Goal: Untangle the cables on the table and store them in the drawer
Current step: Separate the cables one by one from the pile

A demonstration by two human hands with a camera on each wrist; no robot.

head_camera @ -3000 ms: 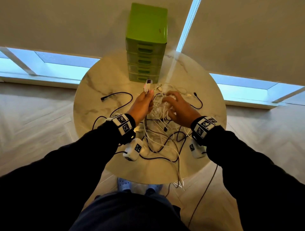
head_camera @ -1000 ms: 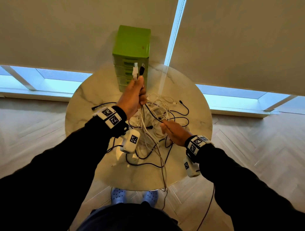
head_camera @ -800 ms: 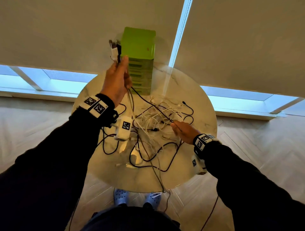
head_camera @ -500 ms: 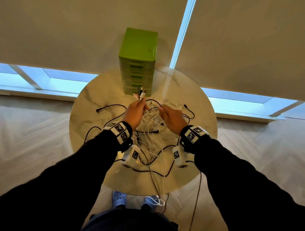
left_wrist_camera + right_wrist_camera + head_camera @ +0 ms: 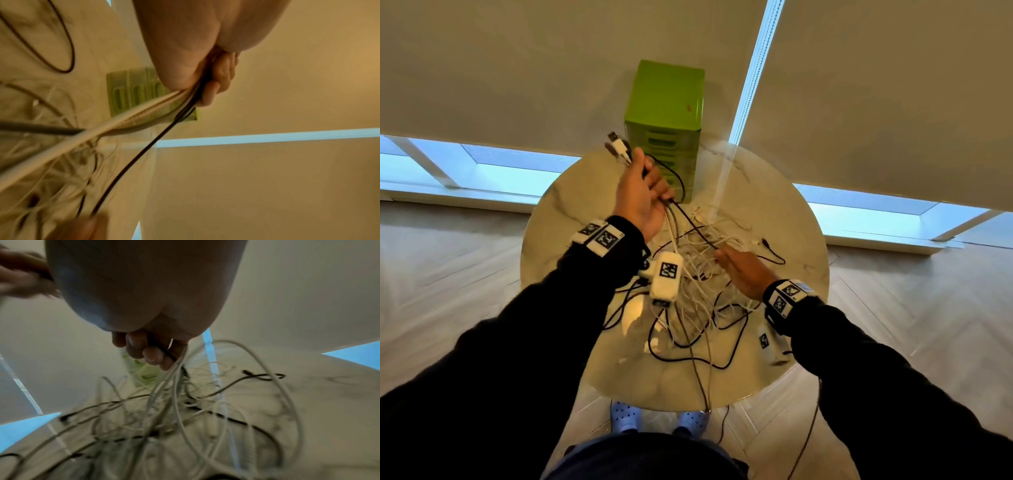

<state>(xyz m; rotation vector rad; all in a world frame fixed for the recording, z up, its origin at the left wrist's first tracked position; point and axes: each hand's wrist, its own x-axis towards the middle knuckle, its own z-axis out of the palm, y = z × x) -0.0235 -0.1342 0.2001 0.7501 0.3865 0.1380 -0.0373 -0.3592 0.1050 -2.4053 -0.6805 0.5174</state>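
Note:
A tangle of white and black cables (image 5: 698,284) lies on the round marble table (image 5: 571,212). My left hand (image 5: 649,186) is raised above the table's far left and grips a bundle of cable ends, with USB plugs (image 5: 617,147) sticking out above the fist. In the left wrist view its fingers (image 5: 220,78) curl round white and black cables. A black cable (image 5: 691,222) runs taut down to my right hand (image 5: 724,255), low over the tangle. In the right wrist view its fingers (image 5: 152,353) curl round black and white strands. The green drawer unit (image 5: 666,99) stands at the far edge, its drawers closed.
A loose black cable end (image 5: 774,255) lies to the right of my right hand. Several cables hang over the table's front edge (image 5: 705,397) towards the floor. A blind-covered wall with low window strips stands close behind the table.
Half a second ago both hands were low and close together over the tangle. My left hand has since lifted up and left with the cable ends, and the right has drawn back, stretching the black cable.

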